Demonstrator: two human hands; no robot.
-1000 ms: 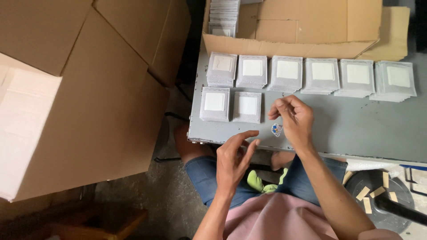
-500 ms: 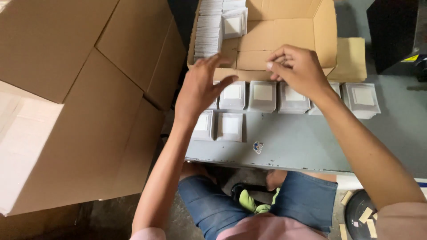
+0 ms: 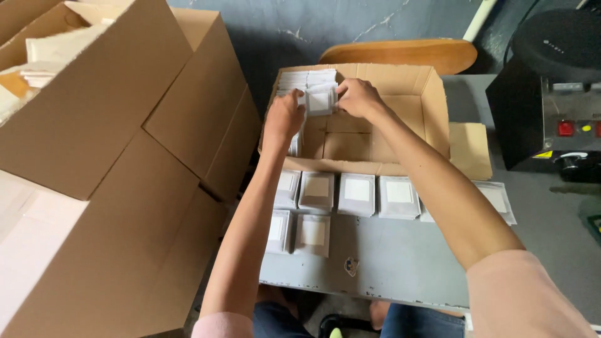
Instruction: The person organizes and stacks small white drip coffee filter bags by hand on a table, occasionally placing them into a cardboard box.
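Left hand (image 3: pixel 285 119): inside the box (image 3: pixel 438 106), fingers curled on the near edge of the packet stack (image 3: pixel 307 81), apparently steadying it.
Right hand (image 3: pixel 355 98): pinching one packet (image 3: pixel 319 101) by its right edge, held upright against the stack, so it files on end like the rest.
Stack: fills the box's far-left corner; the rest of the box floor is bare.
Desk (image 3: pixel 400 263): two rows of flat packets (image 3: pixel 357 194) lie face up just before the box, within reach.
Right of box: black machine (image 3: pixel 551 100), untouched.

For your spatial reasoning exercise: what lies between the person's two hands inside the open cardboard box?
In the head view, a small clear packet with a white insert sits between the left hand and right hand, both touching it.
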